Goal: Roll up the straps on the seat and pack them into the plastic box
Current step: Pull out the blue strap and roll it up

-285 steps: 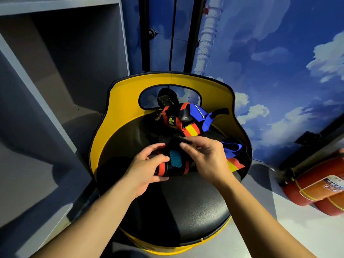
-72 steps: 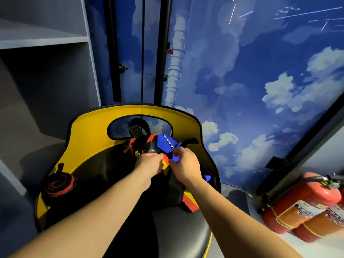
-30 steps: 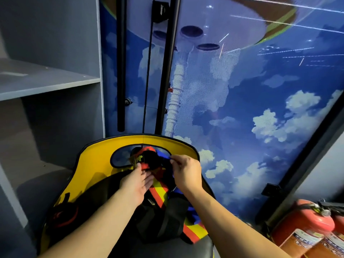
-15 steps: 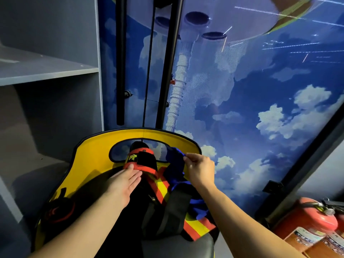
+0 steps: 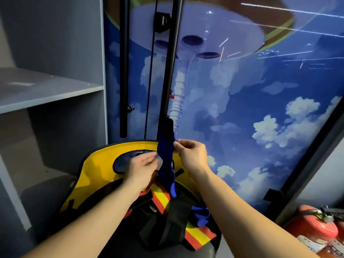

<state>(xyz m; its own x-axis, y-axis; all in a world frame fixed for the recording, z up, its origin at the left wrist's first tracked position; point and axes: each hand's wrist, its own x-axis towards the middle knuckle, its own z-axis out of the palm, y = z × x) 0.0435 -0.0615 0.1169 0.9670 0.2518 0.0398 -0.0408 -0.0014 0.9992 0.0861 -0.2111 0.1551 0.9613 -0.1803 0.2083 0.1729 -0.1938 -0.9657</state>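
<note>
Grey shelving fills the left of your view; a blue sky-and-cloud mural covers the wall ahead, with two black vertical poles in front of it.

Below the poles stands the seat: yellow backrest with an oval cut-out, black cushion.

Your left hand hovers in front of the cut-out, fingers loosely extended and blurred. It sits just beside the blue strap; contact cannot be confirmed.

The blue strap is lifted upright above the backrest, its black upper end overlapping the right-hand pole.

Your right hand pinches the strap's right edge between thumb and fingertips.

On the cushion under both forearms lie the remaining straps in a loose heap: red-and-yellow striped webbing, black webbing, a further fold of blue.

Red fire extinguishers lie at the lower right.
</note>
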